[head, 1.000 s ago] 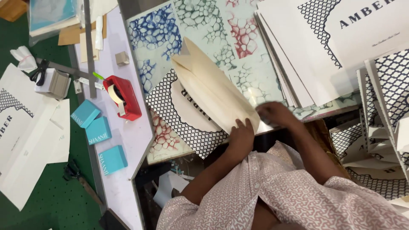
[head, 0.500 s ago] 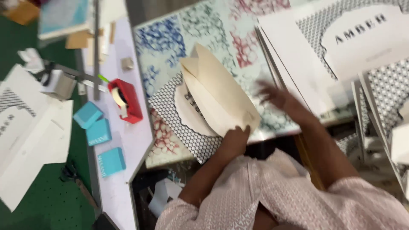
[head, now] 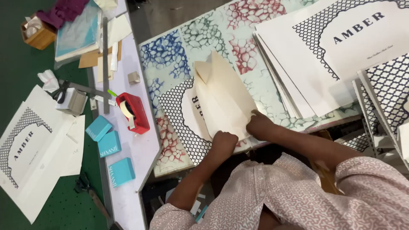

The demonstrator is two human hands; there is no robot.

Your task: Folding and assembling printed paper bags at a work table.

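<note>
A cream folded paper sheet (head: 223, 100) lies tilted on a white sheet with a black lattice print (head: 181, 117), on the patterned table top (head: 170, 55). My left hand (head: 223, 141) is closed in a fist on the cream sheet's near edge. My right hand (head: 259, 125) grips that same sheet at its near right corner, fingers curled on the fold. The two hands sit close together, and both forearms reach in from the lower right.
A stack of printed white sheets (head: 324, 64) lies at the right. On the pale side board are a red tape dispenser (head: 134, 111), three teal boxes (head: 110, 145), a metal ruler (head: 105, 64) and scissors (head: 87, 189). More printed sheets (head: 34, 149) lie on the green floor.
My right hand has come back from the air at the right onto the cream sheet's near corner. The sheet has been pressed lower and flatter. My left hand has stayed on its near edge.
</note>
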